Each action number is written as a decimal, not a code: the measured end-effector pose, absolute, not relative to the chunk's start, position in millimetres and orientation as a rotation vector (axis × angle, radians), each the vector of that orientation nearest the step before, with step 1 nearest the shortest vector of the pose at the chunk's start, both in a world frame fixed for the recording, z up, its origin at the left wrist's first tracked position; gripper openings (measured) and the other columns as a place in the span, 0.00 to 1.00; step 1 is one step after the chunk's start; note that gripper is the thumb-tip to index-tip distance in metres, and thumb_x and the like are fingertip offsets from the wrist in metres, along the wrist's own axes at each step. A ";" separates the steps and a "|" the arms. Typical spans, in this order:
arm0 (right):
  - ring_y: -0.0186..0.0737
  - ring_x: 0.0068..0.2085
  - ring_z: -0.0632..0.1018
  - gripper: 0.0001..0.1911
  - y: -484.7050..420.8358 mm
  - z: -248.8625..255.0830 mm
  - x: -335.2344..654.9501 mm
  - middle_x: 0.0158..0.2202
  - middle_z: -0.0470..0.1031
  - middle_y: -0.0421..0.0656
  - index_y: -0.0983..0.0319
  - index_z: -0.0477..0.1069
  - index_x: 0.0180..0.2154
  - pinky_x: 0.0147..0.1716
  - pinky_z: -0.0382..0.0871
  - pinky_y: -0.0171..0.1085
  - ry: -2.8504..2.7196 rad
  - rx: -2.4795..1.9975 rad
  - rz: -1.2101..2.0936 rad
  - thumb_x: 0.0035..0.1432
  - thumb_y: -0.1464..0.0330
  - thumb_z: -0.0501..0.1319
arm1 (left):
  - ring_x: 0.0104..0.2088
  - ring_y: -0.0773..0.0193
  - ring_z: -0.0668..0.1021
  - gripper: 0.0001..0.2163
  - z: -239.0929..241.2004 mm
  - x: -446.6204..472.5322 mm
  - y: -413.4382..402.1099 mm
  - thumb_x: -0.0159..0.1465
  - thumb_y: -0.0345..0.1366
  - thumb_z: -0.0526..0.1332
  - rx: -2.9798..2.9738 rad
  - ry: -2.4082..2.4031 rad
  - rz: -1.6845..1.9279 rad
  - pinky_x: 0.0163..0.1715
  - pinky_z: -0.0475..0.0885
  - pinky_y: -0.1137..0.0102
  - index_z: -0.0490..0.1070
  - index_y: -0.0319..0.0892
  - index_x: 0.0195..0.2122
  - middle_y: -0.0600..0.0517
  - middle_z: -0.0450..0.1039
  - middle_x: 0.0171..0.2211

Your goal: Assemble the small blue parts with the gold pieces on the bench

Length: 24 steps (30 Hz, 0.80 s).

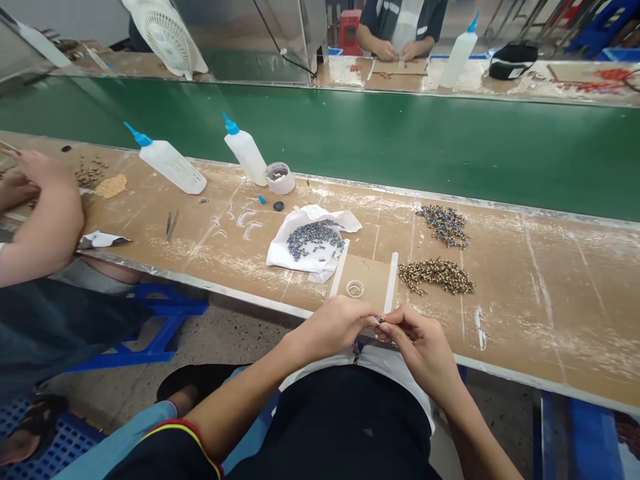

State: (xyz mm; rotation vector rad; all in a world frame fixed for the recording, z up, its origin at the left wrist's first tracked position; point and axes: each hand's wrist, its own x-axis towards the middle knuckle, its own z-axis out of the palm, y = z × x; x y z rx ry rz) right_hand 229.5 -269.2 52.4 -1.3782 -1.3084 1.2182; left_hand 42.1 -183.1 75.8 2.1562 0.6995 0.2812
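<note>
My left hand [345, 325] and my right hand [417, 337] meet at the table's near edge. Pinched between their fingertips is a small blue and brass-coloured part [380, 319], mostly covered by the fingers. Just beyond my hands lies a cardboard piece [373, 277] with white strips along its sides, and a small round clear dish [355, 289] rests on it. To the left, a white cloth or paper [280, 253] bears a heap of small blue parts [313, 239]. On the right are a pile of brass-coloured parts [437, 275] and a pile of blue and brass parts [444, 225].
Two white bottles with blue nozzles, one left [173, 167] and one nearer the middle [246, 157], stand behind, beside a tape roll [280, 179]. Tweezers [172, 225] lie at left. A co-worker's arm [47, 207] is further left. A green belt [400, 140] runs behind.
</note>
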 end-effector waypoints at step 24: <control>0.46 0.41 0.78 0.17 -161.3 6.2 338.6 0.42 0.78 0.51 0.62 0.74 0.45 0.41 0.72 0.45 -1.328 -1.803 0.375 0.61 0.58 0.59 | 0.41 0.55 0.76 0.05 4.6 23.6 -84.6 0.65 0.26 0.56 2.113 1.595 0.462 0.43 0.67 0.66 0.70 0.41 0.38 0.46 0.74 0.37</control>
